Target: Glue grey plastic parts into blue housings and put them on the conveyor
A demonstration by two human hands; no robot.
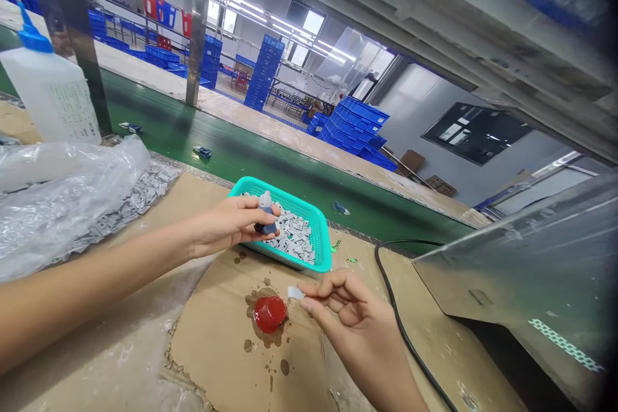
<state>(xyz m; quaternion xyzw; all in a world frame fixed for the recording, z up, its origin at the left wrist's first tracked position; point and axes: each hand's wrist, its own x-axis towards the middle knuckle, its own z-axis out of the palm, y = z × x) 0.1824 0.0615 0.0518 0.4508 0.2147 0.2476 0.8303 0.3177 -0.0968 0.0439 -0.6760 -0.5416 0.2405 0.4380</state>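
Observation:
My left hand (246,219) is closed around a small dark blue part with a light grey top (266,201), above the near left side of a teal plastic basket (321,238). Small grey plastic pieces (294,235) fill the basket. My right hand (342,309) pinches a small, flat, whitish piece (295,293) between thumb and forefinger. Just left of that piece, a small red round cup or cap (269,314) stands on a cardboard sheet (226,347), with dark wet stains around it.
A green conveyor belt (290,167) runs behind the basket, carrying a few small dark parts (340,208). At left are a white bottle with blue nozzle (53,90), clear plastic bags (62,199) and scattered grey pieces (140,196). A black cable (393,296) curves along the right.

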